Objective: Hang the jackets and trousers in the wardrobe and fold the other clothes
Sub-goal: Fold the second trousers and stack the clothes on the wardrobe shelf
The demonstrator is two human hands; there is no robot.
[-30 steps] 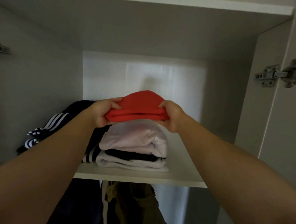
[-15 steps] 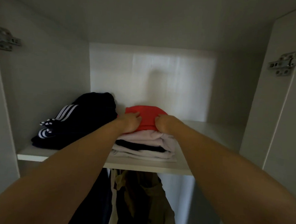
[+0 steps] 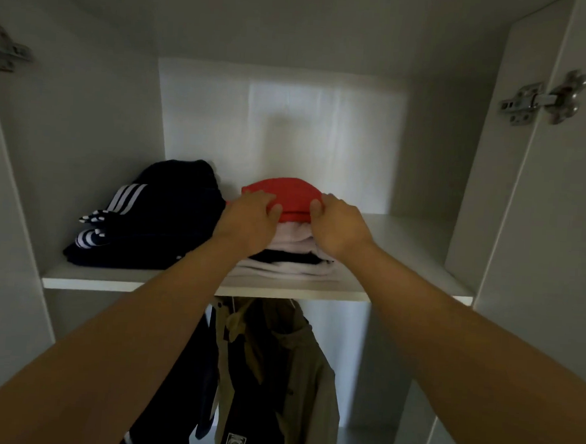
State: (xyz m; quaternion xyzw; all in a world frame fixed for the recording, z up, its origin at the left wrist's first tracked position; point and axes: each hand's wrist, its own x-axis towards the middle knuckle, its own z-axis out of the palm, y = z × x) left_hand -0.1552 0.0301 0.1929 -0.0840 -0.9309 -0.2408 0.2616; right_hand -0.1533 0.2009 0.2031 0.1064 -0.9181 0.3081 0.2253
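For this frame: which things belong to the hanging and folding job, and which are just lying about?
Job: red garment, gripped by left hand and right hand; folded pile beneath it; dark striped garment beside it; jackets hanging below the shelf.
Just there: left hinge; right hinge.

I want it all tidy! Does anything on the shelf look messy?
Yes. The dark striped garment on the left of the shelf lies bunched in a heap, not folded flat like the stack beside it, where the red garment sits on top.
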